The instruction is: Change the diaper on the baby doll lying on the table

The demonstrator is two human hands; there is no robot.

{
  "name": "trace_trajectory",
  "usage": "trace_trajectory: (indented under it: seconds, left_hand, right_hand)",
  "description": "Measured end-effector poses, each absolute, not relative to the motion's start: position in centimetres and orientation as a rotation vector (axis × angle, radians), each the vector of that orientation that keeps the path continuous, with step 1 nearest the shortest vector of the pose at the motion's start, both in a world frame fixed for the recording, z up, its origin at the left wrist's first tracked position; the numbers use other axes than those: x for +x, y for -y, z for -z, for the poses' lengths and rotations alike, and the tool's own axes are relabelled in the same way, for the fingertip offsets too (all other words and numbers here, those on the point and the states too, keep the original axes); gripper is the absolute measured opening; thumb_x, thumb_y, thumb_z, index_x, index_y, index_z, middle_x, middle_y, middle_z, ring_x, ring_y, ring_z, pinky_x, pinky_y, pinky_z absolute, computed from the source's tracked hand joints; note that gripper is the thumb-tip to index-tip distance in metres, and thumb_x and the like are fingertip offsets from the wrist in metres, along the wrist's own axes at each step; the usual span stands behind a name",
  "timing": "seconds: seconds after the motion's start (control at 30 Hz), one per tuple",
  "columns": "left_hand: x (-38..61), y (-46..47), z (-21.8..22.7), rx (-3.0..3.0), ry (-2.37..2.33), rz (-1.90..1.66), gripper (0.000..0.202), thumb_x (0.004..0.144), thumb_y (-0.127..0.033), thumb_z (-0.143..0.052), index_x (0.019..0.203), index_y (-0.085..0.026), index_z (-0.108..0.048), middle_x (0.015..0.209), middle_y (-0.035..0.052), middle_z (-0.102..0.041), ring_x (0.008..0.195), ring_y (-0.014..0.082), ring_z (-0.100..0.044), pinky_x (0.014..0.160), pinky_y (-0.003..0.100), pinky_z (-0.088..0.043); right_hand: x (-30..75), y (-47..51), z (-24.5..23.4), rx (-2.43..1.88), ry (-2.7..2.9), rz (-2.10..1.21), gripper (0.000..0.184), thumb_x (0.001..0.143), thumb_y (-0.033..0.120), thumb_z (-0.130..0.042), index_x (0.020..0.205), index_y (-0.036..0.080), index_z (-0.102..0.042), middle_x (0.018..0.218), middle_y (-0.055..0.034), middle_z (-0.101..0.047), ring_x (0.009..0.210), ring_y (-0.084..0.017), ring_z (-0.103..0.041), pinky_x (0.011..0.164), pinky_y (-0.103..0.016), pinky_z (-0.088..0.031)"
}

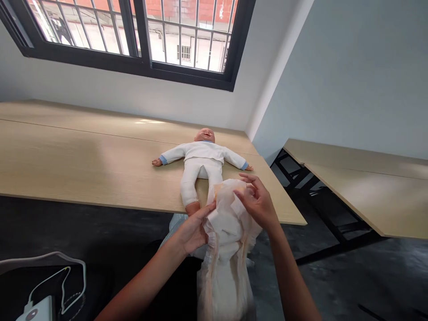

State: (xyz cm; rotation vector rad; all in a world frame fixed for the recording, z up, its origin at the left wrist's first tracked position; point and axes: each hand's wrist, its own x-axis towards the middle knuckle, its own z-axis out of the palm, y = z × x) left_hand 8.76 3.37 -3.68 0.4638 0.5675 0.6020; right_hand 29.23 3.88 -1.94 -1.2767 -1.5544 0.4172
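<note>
An unfolded white diaper (227, 240) with ruffled edges hangs between my hands in front of the table edge. My left hand (195, 229) grips its left side, thumb on top and the other fingers partly hidden behind it. At its upper right edge, my right hand (257, 200) has thumb and fingers curled on the material. Beyond the diaper a baby doll (203, 154) lies on its back on the table, arms spread, in a white top with blue cuffs and white leggings. One bare foot shows at the table edge; the other is hidden by the diaper.
The doll's light wooden table (67, 165) stands against the wall below a barred window (133, 40). A second table (368, 191) is to the right. At lower left lie a white device (36, 310) and a cable (83, 272). A pale bag-like thing (176, 223) shows below the table edge.
</note>
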Motion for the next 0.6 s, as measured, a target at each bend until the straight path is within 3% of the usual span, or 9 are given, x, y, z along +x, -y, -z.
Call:
trace_trajectory:
  seconds: [0.13,0.27,0.4,0.6]
  left_hand:
    - [8.9,-2.6,2.6,0.588,-0.661,-0.725,0.034,0.077,-0.037,-0.077,0.104,-0.018,-0.07,0.08,0.0033,-0.074,0.082,0.0239,-0.07,0.075,0.028,-0.052]
    - [9.2,-3.0,2.3,1.015,-0.671,-0.902,0.066,0.061,-0.024,-0.09,0.122,-0.024,-0.064,0.113,0.0053,-0.072,0.114,0.0297,-0.062,0.093,0.031,-0.048]
    - [9.1,-4.1,2.6,1.068,-0.746,-0.984,0.041,0.07,-0.029,-0.085,0.107,-0.018,-0.07,0.109,0.008,-0.073,0.103,0.0295,-0.065,0.089,0.032,-0.05]
    - [8.0,-4.7,2.4,0.894,-0.771,-1.087,0.043,0.069,-0.025,-0.085,0.109,-0.015,-0.071,0.106,0.0082,-0.075,0.103,0.0304,-0.066,0.086,0.03,-0.053]
  right_hand:
    - [27.1,-3.6,2.3,-1.336,1.595,-0.226,0.03,0.094,0.04,-0.057,0.118,0.022,-0.061,0.118,-0.0084,-0.067,0.104,-0.025,-0.063,0.091,-0.04,-0.05]
    - [25.6,-3.4,1.9,-1.316,1.599,-0.248,0.028,0.094,0.039,-0.059,0.116,0.023,-0.062,0.112,-0.0076,-0.068,0.097,-0.025,-0.065,0.083,-0.038,-0.052]
    - [25.7,-2.8,0.7,-1.203,1.562,-0.509,0.039,0.089,0.044,-0.069,0.122,0.025,-0.06,0.107,-0.0062,-0.067,0.084,-0.02,-0.066,0.073,-0.033,-0.055]
    - [27.5,-0.5,0.9,-1.177,1.472,-0.383,0.053,0.08,0.044,-0.08,0.123,0.026,-0.056,0.122,-0.009,-0.061,0.105,-0.025,-0.062,0.086,-0.039,-0.055]
